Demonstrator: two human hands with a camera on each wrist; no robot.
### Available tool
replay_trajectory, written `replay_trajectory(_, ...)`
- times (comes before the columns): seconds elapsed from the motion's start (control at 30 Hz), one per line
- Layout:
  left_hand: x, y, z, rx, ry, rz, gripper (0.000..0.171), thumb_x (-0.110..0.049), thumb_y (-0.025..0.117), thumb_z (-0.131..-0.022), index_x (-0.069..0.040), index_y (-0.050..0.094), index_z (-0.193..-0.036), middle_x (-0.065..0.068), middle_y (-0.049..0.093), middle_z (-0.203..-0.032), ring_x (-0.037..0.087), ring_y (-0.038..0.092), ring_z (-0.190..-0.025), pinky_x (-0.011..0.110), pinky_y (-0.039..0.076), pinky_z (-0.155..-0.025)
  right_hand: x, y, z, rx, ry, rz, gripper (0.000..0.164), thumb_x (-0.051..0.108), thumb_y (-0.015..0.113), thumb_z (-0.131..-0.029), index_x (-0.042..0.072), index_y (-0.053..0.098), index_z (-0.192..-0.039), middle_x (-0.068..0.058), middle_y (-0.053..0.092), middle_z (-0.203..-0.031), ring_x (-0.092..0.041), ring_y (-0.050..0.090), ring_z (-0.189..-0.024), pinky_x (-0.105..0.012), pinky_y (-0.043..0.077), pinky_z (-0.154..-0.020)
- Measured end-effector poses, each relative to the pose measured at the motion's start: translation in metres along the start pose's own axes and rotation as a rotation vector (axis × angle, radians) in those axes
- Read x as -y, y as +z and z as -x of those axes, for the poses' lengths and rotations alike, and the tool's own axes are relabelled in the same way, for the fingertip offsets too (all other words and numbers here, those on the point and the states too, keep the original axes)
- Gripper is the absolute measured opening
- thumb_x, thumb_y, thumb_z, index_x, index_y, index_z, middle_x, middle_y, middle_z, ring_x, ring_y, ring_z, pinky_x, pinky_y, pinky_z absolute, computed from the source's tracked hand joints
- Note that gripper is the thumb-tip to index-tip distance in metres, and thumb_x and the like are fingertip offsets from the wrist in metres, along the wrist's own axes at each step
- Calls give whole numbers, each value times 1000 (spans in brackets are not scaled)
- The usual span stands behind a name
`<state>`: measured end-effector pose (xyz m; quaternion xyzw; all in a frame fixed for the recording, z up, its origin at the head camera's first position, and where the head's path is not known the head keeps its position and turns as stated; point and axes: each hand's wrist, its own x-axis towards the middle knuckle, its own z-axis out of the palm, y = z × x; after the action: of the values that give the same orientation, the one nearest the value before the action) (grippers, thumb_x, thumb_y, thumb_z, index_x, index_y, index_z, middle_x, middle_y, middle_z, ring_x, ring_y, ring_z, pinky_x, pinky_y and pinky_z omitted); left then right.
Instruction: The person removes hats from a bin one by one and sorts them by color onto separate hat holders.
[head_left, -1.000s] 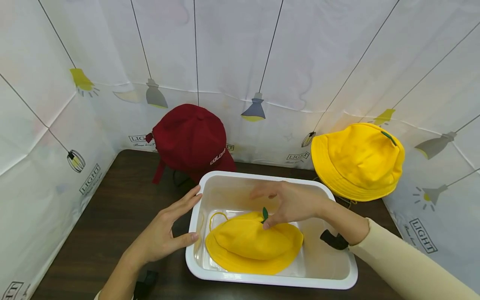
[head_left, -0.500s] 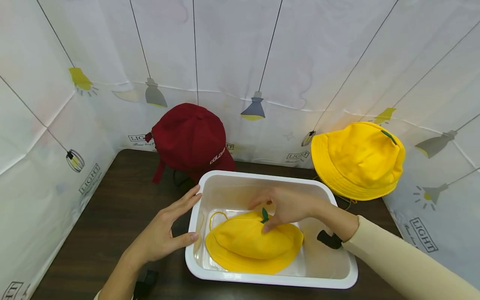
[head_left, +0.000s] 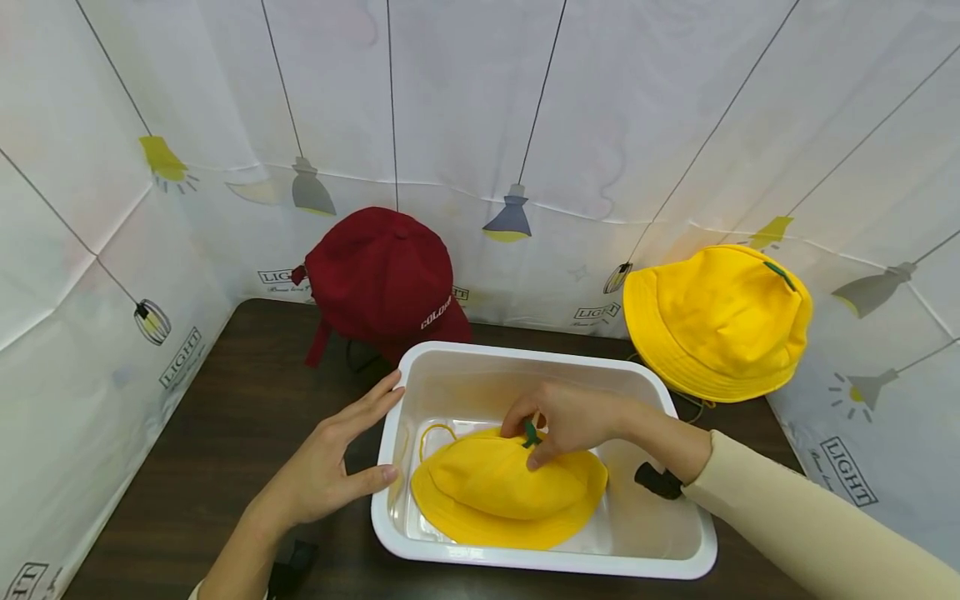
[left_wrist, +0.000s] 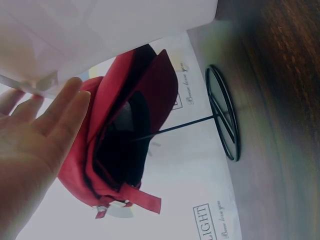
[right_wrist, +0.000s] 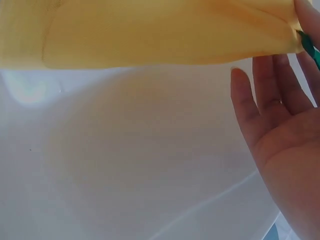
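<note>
A yellow bucket hat (head_left: 506, 492) with a green leaf tab on its crown lies folded inside the white plastic bin (head_left: 540, 565). My right hand (head_left: 573, 421) reaches into the bin and pinches the top of the crown beside the leaf, thumb in front and fingers behind. In the right wrist view, fingers of the right hand (right_wrist: 285, 115) pass behind the edge of the yellow hat (right_wrist: 150, 35). With its fingers extended, my left hand (head_left: 322, 458) touches the bin's left rim. The left wrist view shows the left hand (left_wrist: 40, 135) against the bin wall (left_wrist: 125, 25).
Behind the bin, a dark red cap (head_left: 382, 275) sits on a thin black wire stand (left_wrist: 225, 115). A second yellow bucket hat (head_left: 716, 321) stands at the back right. Dark wooden table (head_left: 195, 442) surrounds the bin, and a printed white curtain (head_left: 450, 100) rises behind.
My right hand has moved down to the hat, and its spread fingers have closed with the thumb on the crown. The left hand and the bin stay in place.
</note>
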<state>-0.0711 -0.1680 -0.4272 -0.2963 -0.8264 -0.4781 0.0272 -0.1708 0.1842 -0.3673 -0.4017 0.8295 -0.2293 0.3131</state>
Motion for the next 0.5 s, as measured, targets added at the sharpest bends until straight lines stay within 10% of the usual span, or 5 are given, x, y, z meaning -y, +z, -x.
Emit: replay_trajectory(0.5, 0, 0, 0, 3, -10, -1, 80, -24, 77, -92, -13, 41, -162, 0, 26, -172, 26, 37, -153, 65, 39, -110, 5, 4, 1, -36, -6, 16, 25, 15, 88, -86, 19, 80, -110, 16, 71, -96, -5, 63, -83, -31, 59, -85)
